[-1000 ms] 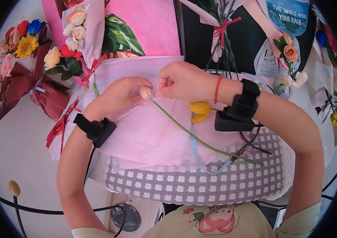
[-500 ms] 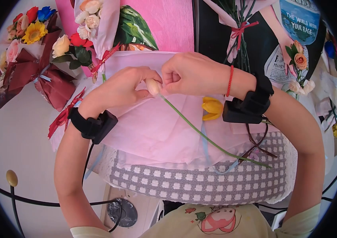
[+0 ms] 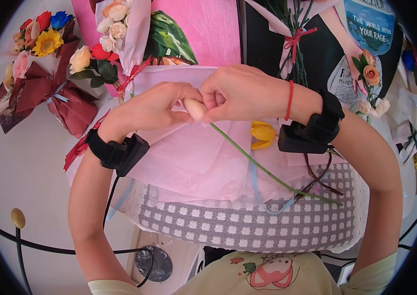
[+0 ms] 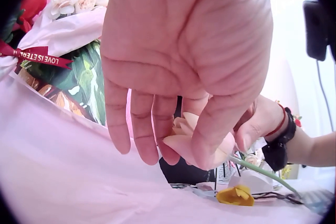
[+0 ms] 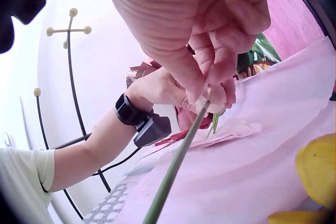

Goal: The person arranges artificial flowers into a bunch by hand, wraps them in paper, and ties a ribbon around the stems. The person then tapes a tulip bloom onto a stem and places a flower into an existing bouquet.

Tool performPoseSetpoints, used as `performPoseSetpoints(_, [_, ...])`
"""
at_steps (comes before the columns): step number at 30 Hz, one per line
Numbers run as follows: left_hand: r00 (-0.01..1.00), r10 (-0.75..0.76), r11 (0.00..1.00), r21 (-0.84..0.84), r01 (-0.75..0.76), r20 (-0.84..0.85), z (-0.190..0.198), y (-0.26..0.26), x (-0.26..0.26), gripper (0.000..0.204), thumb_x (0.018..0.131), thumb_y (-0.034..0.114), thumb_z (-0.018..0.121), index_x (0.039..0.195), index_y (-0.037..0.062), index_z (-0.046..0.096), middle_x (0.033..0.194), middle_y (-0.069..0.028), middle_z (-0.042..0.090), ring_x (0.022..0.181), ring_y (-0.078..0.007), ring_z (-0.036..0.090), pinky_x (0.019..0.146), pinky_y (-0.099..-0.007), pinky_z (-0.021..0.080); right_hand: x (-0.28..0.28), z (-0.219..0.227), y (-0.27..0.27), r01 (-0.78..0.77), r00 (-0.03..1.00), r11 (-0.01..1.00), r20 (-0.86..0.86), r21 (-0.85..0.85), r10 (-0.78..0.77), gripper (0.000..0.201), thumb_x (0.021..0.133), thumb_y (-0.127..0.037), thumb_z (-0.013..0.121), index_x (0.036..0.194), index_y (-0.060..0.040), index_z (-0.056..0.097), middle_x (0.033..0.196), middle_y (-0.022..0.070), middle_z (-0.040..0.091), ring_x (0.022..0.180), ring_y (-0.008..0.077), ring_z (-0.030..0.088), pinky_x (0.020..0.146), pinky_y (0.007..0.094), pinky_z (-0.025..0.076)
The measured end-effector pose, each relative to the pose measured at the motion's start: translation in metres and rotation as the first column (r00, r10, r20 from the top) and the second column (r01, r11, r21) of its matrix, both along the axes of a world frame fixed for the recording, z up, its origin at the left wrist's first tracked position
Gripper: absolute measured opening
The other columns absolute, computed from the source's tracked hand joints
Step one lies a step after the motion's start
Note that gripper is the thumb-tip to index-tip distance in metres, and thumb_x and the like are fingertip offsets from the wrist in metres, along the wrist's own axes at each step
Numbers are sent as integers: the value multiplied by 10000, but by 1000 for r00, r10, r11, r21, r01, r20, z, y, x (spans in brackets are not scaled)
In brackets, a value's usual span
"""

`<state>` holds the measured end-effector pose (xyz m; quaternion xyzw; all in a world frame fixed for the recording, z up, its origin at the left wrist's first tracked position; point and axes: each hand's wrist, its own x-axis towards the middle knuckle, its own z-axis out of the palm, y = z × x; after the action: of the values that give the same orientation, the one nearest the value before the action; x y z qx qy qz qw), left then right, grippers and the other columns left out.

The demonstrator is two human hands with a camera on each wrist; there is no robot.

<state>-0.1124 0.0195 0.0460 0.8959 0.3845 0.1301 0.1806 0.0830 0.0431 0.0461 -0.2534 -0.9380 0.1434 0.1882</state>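
Observation:
A pale peach tulip [image 3: 195,109] with a long green stem [image 3: 267,169] is held above pink wrapping paper [image 3: 189,162]. My left hand [image 3: 152,105] pinches its bloom between thumb and fingertips; in the left wrist view the thumb covers part of the petals [image 4: 181,144]. From the other side, my right hand [image 3: 240,93] pinches at the base of the bloom, its other fingers curled. The stem slants down to the right, over the paper and past the front cushion. A yellow tulip [image 3: 262,134] lies on the paper below my right wrist.
A grey-and-white checked cushion [image 3: 248,228] is at the front, with light blue and dark ribbons [image 3: 316,186] over it. Wrapped bouquets stand left, including a maroon-wrapped one [image 3: 66,110], and a red-tied bunch [image 3: 294,44] lies behind. A black stand [image 3: 18,246] is at the left.
My right fingers have come in from beside the bloom to its base, and the two hands are now closer together. The head view has shifted slightly, moving the scene to the right.

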Motion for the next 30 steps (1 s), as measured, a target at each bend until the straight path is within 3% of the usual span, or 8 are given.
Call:
performPoseSetpoints(10, [998, 8, 988, -155, 2, 65, -4, 0, 8, 245, 724, 63, 655, 955, 25, 584, 906, -62, 588, 848, -173, 549, 763, -286, 420, 11, 4, -8, -9, 998, 990, 59, -143, 17, 179, 639, -201, 648, 563, -60, 567, 552, 62, 556, 544, 213, 554, 510, 328, 418])
performPoseSetpoints(13, [989, -27, 967, -247, 63, 148, -5, -4, 12, 238, 734, 11, 636, 964, 29, 578, 870, -25, 604, 850, -115, 549, 810, -267, 415, 10, 2, -8, -18, 999, 997, 34, -77, 20, 158, 635, -189, 640, 572, -62, 572, 569, 71, 568, 557, 224, 564, 518, 334, 426])
performPoseSetpoints(16, [992, -14, 960, -277, 49, 126, -7, -3, 11, 242, 727, -10, 636, 959, 24, 576, 851, -11, 596, 825, -98, 541, 784, -260, 418, 11, 3, -11, -12, 999, 999, 43, -31, 13, 136, 628, -178, 637, 585, -65, 576, 587, 77, 575, 572, 234, 571, 522, 336, 430])
performPoseSetpoints(21, [994, 35, 955, -297, -3, 103, -7, -5, 10, 229, 728, 42, 656, 944, 28, 584, 904, -27, 576, 831, -125, 523, 741, -268, 416, 17, 7, -19, 19, 999, 999, 41, 26, -20, 144, 630, -183, 639, 595, -60, 574, 591, 73, 573, 592, 238, 575, 535, 339, 435])
performPoseSetpoints(24, [989, 48, 958, -288, -5, 140, -8, -7, 12, 223, 728, 36, 655, 938, 23, 582, 886, -27, 574, 815, -120, 519, 735, -263, 416, 20, 7, -18, -1, 999, 997, 48, -75, 5, 152, 632, -188, 642, 593, -58, 573, 592, 72, 575, 597, 236, 578, 545, 339, 438])
performPoseSetpoints(28, [994, 35, 957, -289, -5, 101, -1, -8, 14, 226, 725, 30, 654, 939, 18, 582, 872, -31, 574, 798, -119, 525, 734, -258, 417, 17, 3, -15, -18, 999, 998, 46, -53, 21, 155, 634, -191, 644, 593, -59, 574, 592, 71, 576, 598, 237, 579, 551, 339, 440])
performPoseSetpoints(30, [993, 35, 957, -289, -2, 108, -1, -9, 15, 224, 725, 31, 655, 937, 17, 582, 863, -31, 573, 793, -119, 526, 731, -258, 418, 16, 1, -16, -40, 997, 999, 59, -2, 40, 139, 668, -149, 640, 648, -30, 571, 552, 53, 539, 504, 167, 531, 500, 286, 399])
